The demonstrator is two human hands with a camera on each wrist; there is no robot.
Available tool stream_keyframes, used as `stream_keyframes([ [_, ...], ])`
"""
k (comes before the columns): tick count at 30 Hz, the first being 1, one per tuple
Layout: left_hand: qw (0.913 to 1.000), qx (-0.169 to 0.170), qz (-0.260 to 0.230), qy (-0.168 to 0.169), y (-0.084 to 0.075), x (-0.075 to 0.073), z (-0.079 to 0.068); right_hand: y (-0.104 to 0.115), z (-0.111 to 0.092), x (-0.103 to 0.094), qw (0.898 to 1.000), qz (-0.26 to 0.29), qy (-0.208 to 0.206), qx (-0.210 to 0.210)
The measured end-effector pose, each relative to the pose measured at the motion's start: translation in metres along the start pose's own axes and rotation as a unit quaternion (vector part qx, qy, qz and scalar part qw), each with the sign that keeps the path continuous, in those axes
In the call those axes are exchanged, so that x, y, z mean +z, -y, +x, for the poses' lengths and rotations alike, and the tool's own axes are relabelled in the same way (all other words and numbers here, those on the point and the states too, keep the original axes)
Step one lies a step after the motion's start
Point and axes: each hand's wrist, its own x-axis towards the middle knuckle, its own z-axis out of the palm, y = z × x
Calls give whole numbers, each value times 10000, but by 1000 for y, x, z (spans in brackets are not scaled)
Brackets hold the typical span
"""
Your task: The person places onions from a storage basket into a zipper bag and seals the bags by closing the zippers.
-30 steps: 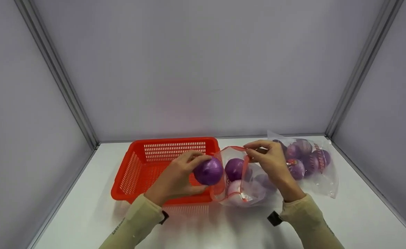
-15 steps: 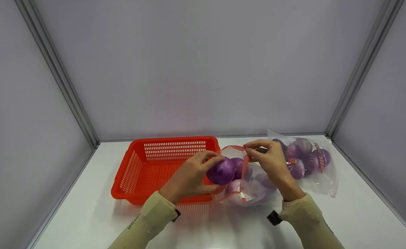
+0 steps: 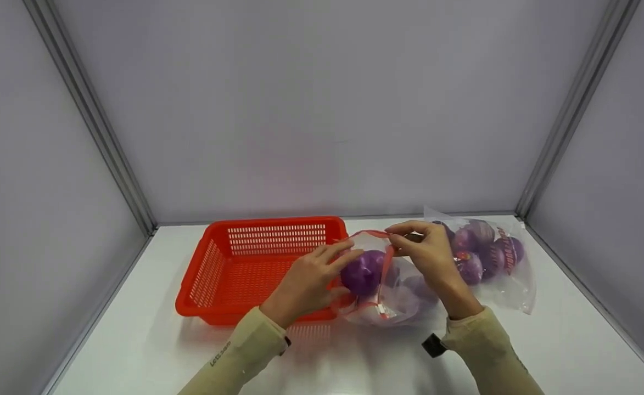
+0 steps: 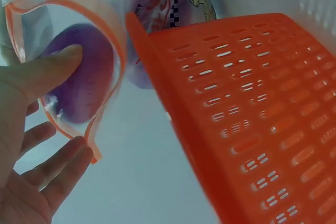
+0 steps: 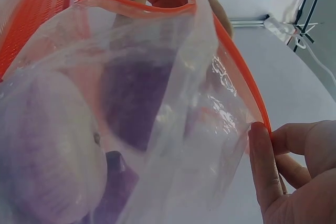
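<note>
My right hand (image 3: 427,253) pinches the red zip edge (image 5: 244,72) of a clear plastic bag (image 3: 404,314), whose mouth gapes to the left. A shiny purple onion (image 3: 361,275) lies just within that mouth. Around the opening, my left hand (image 3: 306,278) has its fingers spread. In the left wrist view its thumb (image 4: 52,69) overlaps the onion (image 4: 86,87), while other fingertips (image 4: 79,153) are right at the zip edge. Further onions fill the bag's lower part, among them a pale purple one (image 5: 50,150) in the right wrist view.
A red slotted basket (image 3: 198,314) stands on the white table (image 3: 135,340), left of the bag. At the right lies another clear bag (image 3: 511,293) with several onions. Pale walls (image 3: 322,109) enclose the table at the back and both sides.
My left hand has moved right with the onion, from beside the basket into the bag's mouth, and its fingers have loosened from the onion. The right hand has stayed at the bag's edge.
</note>
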Motion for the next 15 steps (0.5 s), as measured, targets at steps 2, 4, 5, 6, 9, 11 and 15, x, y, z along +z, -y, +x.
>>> stream_keyframes([
  [2,10000,-4,4,-56,1,1,-1,1,0,0,10000,-19,6,11],
  [4,9999,-16,-16,-104,1,2,-3,1,-1,0,10000,-8,-10,17],
  [5,9999,-30,-38,-118,2,2,-4,2,-1,0,10000,2,-18,12],
  [6,9999,-53,-76,-139,3,2,-4,2,-1,0,10000,16,-24,0],
  [9,9995,-140,-215,-187,4,0,-6,2,0,-1,10000,40,-56,-21],
  [11,9991,-199,-315,-225,5,-1,-8,2,1,0,10000,68,-64,-24],
  [15,9977,-358,-493,-305,8,-2,-13,2,2,-1,10000,58,-69,-21],
])
